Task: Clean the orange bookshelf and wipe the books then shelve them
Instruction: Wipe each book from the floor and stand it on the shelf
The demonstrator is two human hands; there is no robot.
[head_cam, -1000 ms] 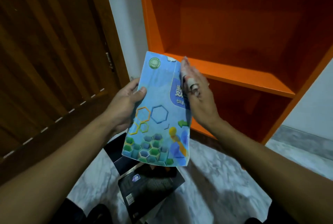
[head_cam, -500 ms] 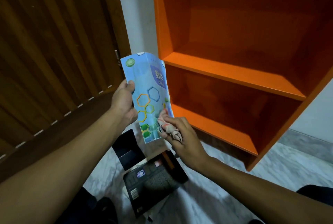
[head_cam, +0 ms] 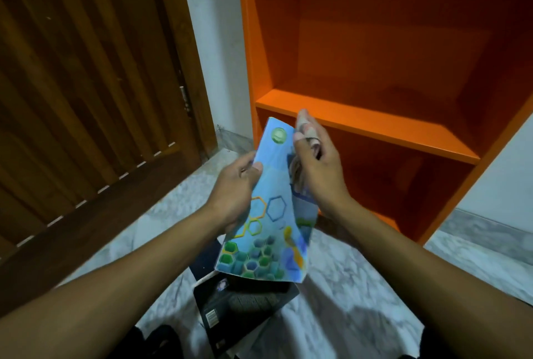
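Two hands: left hand (head_cam: 235, 185) grips blue book (head_cam: 269, 214); right hand (head_cam: 315, 174) presses cloth (head_cam: 297, 171).

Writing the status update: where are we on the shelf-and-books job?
Done: can't tell if the orange bookshelf was cleaned; the shelves in view hold no books. In hand: left hand grips the blue book while right hand presses a cloth against its cover. Left: shelving this one, plus the dark books on the floor.

a home room: wooden door (head_cam: 86, 84), marble floor (head_cam: 360, 286), orange bookshelf (head_cam: 375, 127).
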